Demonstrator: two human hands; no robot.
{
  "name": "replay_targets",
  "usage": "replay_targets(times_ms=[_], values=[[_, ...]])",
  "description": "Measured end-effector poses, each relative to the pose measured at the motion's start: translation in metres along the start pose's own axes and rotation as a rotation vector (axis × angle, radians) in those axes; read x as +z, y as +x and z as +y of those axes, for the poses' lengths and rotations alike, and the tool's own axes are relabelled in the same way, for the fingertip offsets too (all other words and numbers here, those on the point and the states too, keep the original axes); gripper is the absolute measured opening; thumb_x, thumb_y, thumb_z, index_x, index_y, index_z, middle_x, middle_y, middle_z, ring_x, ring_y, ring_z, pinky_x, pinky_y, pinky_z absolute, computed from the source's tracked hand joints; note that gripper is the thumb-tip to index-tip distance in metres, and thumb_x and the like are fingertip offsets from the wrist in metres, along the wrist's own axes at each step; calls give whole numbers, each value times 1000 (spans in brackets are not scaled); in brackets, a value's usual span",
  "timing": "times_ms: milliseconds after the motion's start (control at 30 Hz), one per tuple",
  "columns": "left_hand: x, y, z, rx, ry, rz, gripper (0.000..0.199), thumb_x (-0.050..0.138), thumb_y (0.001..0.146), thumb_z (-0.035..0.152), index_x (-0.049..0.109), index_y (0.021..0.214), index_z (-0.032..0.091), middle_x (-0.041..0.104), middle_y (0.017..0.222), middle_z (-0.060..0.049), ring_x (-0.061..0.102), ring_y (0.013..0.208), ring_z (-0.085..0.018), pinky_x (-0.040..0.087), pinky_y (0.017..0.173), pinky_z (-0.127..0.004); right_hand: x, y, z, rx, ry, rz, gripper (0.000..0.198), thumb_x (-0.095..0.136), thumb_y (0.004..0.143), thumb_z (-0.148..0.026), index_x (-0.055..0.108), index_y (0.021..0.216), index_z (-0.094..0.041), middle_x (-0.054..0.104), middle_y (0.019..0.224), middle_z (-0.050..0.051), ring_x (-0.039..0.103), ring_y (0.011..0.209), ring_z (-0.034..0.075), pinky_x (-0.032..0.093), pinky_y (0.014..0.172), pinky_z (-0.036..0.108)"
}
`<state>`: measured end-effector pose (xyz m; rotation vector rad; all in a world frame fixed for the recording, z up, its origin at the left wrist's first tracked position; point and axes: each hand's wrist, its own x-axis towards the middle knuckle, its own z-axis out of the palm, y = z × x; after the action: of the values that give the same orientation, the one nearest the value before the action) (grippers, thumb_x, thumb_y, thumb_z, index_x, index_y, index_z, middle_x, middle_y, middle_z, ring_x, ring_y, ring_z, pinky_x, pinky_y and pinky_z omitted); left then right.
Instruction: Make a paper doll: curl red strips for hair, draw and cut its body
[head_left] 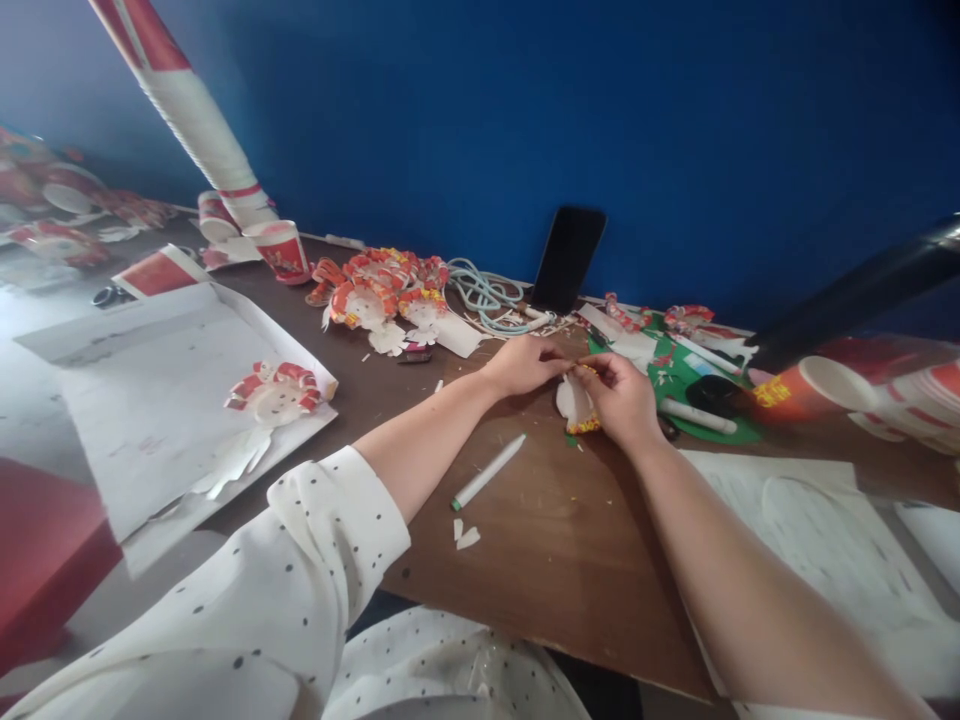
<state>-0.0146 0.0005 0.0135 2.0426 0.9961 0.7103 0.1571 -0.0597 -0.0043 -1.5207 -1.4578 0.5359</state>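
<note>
Above the brown table, both hands meet at a small cut paper-cup piece (574,402), white inside with an orange and yellow edge. My right hand (624,400) grips its right side between thumb and fingers. My left hand (529,364) pinches at its upper edge; the fingertips overlap there, so the exact grip is partly hidden. A white marker with a green end (489,472) lies in front of the hands, near some white paper scraps (468,537). To the right, another white marker (697,416) rests on a green sheet (739,432).
A dark phone (568,260) leans against the blue wall, beside a coiled pale cable (484,295). Red and white cut cup pieces (375,290) are heaped at the back. White paper (165,350) bearing another cut cup (276,392) lies left; paper cups (817,388) lie right.
</note>
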Motion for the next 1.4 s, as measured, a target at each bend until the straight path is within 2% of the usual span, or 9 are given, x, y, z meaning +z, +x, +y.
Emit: replay_targets(times_ms=[200, 333, 433, 600, 867, 1033, 1200, 1300, 1400], values=[[4, 2, -5, 23, -50, 7, 15, 66, 80, 26, 74, 90, 17, 75, 91, -4, 68, 87, -18, 51, 79, -27, 0, 1, 4, 1, 4, -4, 30, 69, 74, -46, 66, 89, -20, 71, 83, 5, 64, 73, 21, 52, 68, 36], [5, 2, -7, 67, -39, 4, 25, 67, 81, 27, 73, 104, 20, 75, 97, -3, 68, 91, -18, 51, 84, -28, 0, 1, 6, 1, 18, -12, 30, 70, 73, -46, 66, 88, -21, 71, 84, 6, 64, 75, 21, 52, 69, 36], [4, 0, -6, 131, 23, -17, 31, 64, 84, 27, 71, 113, 24, 75, 105, -1, 68, 97, -17, 50, 90, -27, 1, 2, 7, 15, 71, -18, 32, 72, 70, -46, 63, 87, -21, 71, 86, 6, 65, 77, 22, 53, 72, 38], [5, -1, -5, 203, 169, -35, 25, 59, 88, 26, 74, 107, 23, 74, 109, -1, 67, 101, -16, 48, 93, -26, 2, 4, 10, 64, 141, -15, 43, 76, 65, -49, 58, 93, -22, 70, 86, 6, 66, 77, 23, 54, 70, 39], [7, -1, -3, 179, 262, -38, 27, 55, 88, 28, 74, 107, 23, 74, 107, -3, 67, 100, -18, 49, 90, -28, 3, 4, 14, 43, 81, -16, 44, 75, 67, -50, 59, 97, -22, 72, 89, 8, 68, 80, 25, 55, 72, 42], [4, -5, 3, 75, 394, -18, 29, 55, 88, 38, 75, 106, 26, 75, 100, -4, 68, 93, -22, 51, 83, -31, 4, 0, 3, -9, 152, -46, 44, 75, 69, -43, 58, 103, -21, 71, 106, 12, 68, 100, 26, 53, 91, 46], [0, -8, 10, -37, 407, 41, 36, 58, 83, 53, 76, 99, 27, 75, 94, -5, 67, 90, -23, 51, 81, -31, -3, 0, -10, -133, 139, 206, 30, 66, 79, -40, 60, 102, -21, 70, 111, 12, 67, 105, 25, 50, 96, 47], [-2, -8, 10, -143, 338, 161, 50, 53, 80, 68, 75, 93, 25, 73, 88, -6, 66, 84, -23, 51, 78, -32, -12, 3, -23, -139, 145, 402, 23, 60, 84, -38, 63, 98, -20, 71, 102, 10, 69, 95, 24, 55, 85, 44], [-4, -5, 5, -178, 301, 266, 55, 44, 84, 70, 72, 89, 23, 71, 85, -6, 65, 82, -22, 50, 75, -32, -28, -4, -54, -94, 336, 507, 17, 63, 81, -28, 64, 96, -18, 70, 99, 10, 68, 83, 20, 55, 71, 36]])
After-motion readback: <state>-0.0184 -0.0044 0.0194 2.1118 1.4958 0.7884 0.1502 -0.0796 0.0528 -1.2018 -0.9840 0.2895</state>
